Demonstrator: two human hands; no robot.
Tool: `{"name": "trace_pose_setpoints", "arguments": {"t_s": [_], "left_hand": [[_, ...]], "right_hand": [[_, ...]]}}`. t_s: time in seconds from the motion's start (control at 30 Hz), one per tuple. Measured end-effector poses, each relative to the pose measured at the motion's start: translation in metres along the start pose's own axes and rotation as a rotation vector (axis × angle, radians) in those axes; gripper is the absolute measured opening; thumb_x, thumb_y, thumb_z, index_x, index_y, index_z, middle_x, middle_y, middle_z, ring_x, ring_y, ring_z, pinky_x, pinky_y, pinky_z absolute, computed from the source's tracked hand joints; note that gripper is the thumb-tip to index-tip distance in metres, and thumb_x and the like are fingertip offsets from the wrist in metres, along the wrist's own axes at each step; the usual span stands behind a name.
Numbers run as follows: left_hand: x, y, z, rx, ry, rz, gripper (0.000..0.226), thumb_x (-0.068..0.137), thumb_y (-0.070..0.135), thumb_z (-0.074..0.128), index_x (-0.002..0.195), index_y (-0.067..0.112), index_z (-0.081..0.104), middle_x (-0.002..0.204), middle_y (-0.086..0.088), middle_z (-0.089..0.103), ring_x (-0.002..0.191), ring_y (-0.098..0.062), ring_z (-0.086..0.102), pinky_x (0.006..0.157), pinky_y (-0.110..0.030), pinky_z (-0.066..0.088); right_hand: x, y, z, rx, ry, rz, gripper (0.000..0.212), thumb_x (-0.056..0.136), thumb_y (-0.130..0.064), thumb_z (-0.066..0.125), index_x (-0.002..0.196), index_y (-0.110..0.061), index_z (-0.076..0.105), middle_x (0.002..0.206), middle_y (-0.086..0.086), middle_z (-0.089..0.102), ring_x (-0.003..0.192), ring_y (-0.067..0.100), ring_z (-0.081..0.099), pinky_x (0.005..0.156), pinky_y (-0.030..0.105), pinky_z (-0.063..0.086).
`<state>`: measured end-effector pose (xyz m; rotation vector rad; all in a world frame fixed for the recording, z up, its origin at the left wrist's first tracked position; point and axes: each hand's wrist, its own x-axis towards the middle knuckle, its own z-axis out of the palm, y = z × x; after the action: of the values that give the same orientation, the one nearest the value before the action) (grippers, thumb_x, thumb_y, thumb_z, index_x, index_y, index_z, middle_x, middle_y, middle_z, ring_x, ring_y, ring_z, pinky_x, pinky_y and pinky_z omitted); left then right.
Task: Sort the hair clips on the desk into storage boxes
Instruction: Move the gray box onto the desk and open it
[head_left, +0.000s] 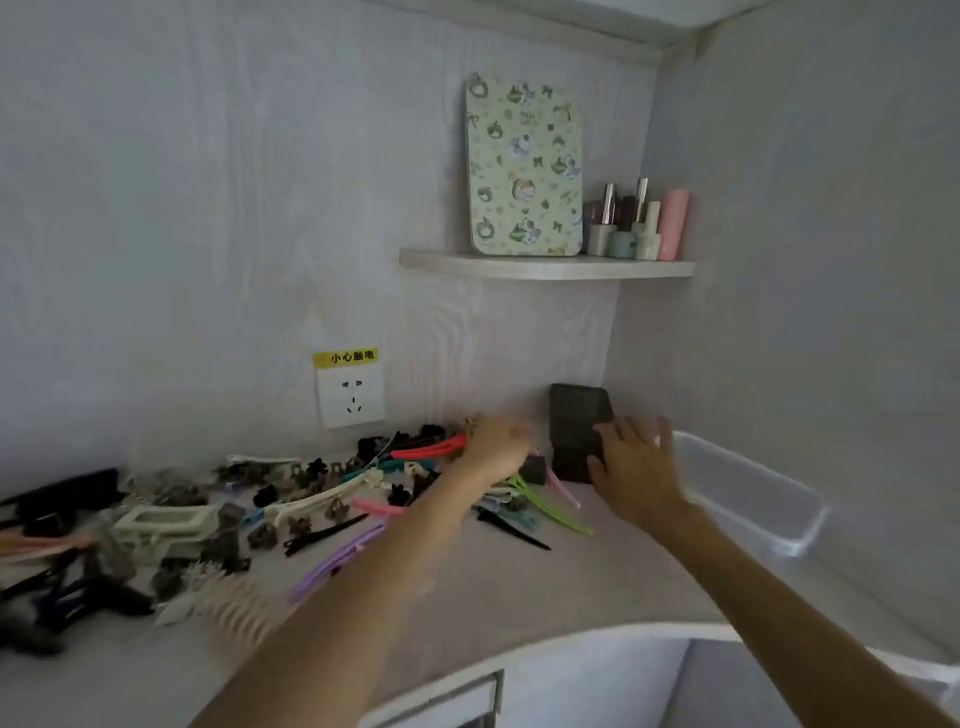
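Several hair clips (291, 514) of many colours and sizes lie spread over the left and middle of the desk (519, 587). A clear plastic storage box (753, 493) stands at the right against the wall. My left hand (496, 447) reaches over the far end of the clip pile near the wall, fingers curled down among the clips; what it grips is hidden. My right hand (636, 467) rests with spread fingers on a dark upright box (574, 426) in the corner, just left of the clear box.
A wall socket (350, 395) with a yellow warning label sits above the clips. A corner shelf (545, 265) holds a patterned green board and several cosmetic bottles. The desk's curved front edge runs below my arms, with cabinet fronts under it.
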<state>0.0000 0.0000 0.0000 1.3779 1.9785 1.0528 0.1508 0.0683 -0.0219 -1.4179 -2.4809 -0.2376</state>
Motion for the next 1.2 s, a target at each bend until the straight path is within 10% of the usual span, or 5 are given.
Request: {"name": "trace_pose_setpoints", "arguments": {"t_s": [0.37, 0.83, 0.97, 1.1, 1.2], "left_hand": [[0.086, 0.0, 0.038, 0.04, -0.035, -0.103, 0.03, 0.093, 0.024, 0.043, 0.101, 0.004, 0.065, 0.11, -0.018, 0.064, 0.104, -0.032, 0.06, 0.096, -0.044, 0.047], [0.018, 0.017, -0.011, -0.564, -0.032, -0.229, 0.032, 0.091, 0.039, 0.055, 0.108, 0.013, 0.055, 0.097, -0.002, 0.061, 0.098, -0.021, 0.058, 0.07, -0.028, 0.052], [-0.006, 0.013, -0.003, -0.662, -0.092, -0.287, 0.022, 0.094, 0.024, 0.049, 0.102, 0.005, 0.055, 0.084, -0.01, 0.061, 0.076, -0.024, 0.062, 0.065, -0.036, 0.057], [-0.026, 0.019, -0.001, -0.661, -0.065, -0.261, 0.029, 0.094, 0.026, 0.047, 0.11, 0.003, 0.054, 0.099, -0.014, 0.063, 0.08, -0.024, 0.064, 0.046, -0.027, 0.057], [-0.034, 0.025, 0.001, -0.588, -0.056, -0.226, 0.031, 0.092, 0.025, 0.05, 0.111, 0.002, 0.058, 0.106, -0.015, 0.063, 0.09, -0.026, 0.063, 0.043, -0.025, 0.055]], "right_hand": [[0.073, 0.011, 0.015, 0.1, -0.296, 0.291, 0.054, 0.094, -0.054, 0.031, 0.12, -0.012, 0.053, 0.129, 0.009, 0.054, 0.124, 0.029, 0.045, 0.111, 0.051, 0.017], [0.005, 0.016, -0.055, 1.091, 0.025, 0.166, 0.034, 0.089, -0.013, 0.055, 0.123, -0.01, 0.057, 0.11, 0.006, 0.063, 0.095, 0.015, 0.058, 0.08, 0.023, 0.042], [-0.028, 0.037, -0.059, 0.841, 0.051, 0.194, 0.035, 0.093, -0.039, 0.046, 0.099, -0.015, 0.07, 0.093, 0.006, 0.07, 0.091, 0.025, 0.064, 0.082, 0.034, 0.049], [-0.056, 0.077, -0.053, 0.095, -0.035, 0.504, 0.054, 0.091, -0.049, 0.043, 0.124, -0.007, 0.046, 0.129, 0.017, 0.05, 0.123, 0.036, 0.041, 0.098, 0.047, 0.038], [-0.067, 0.088, -0.038, 0.15, -0.186, 0.635, 0.069, 0.091, -0.05, 0.043, 0.139, -0.004, 0.022, 0.144, 0.021, 0.023, 0.132, 0.042, 0.024, 0.103, 0.053, 0.033]]}}
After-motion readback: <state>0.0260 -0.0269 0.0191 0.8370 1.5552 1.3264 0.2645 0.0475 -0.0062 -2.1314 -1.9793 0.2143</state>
